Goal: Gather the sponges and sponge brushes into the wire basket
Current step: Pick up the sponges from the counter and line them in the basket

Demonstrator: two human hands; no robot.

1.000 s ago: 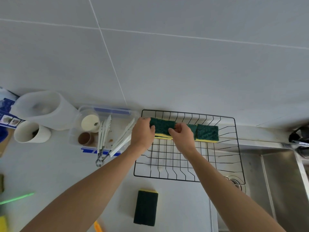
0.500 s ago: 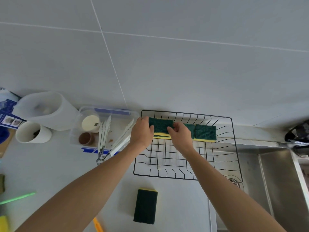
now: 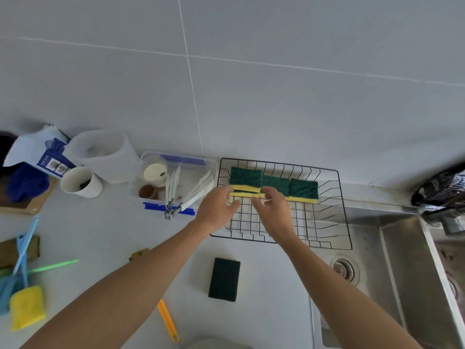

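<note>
Sponges [image 3: 273, 186] stand in a row along the wire basket's [image 3: 339, 210] far side, mid-frame. Both hands, left [image 3: 217, 210] and right [image 3: 274, 212], hover just below, grips loose and empty. Another sponge [image 3: 224, 279] lies on the table [image 3: 105, 238] lower down.

sponges [image 3: 273, 185] in basket [image 3: 334, 210] — sink [image 3: 392, 268] right

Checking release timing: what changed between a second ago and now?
Both hands have let go of the leftmost sponge and pulled back toward the person; left hand and right hand now hover open over the wire basket. The three sponges in the basket's back row and the dark sponge on the counter stayed put.
</note>
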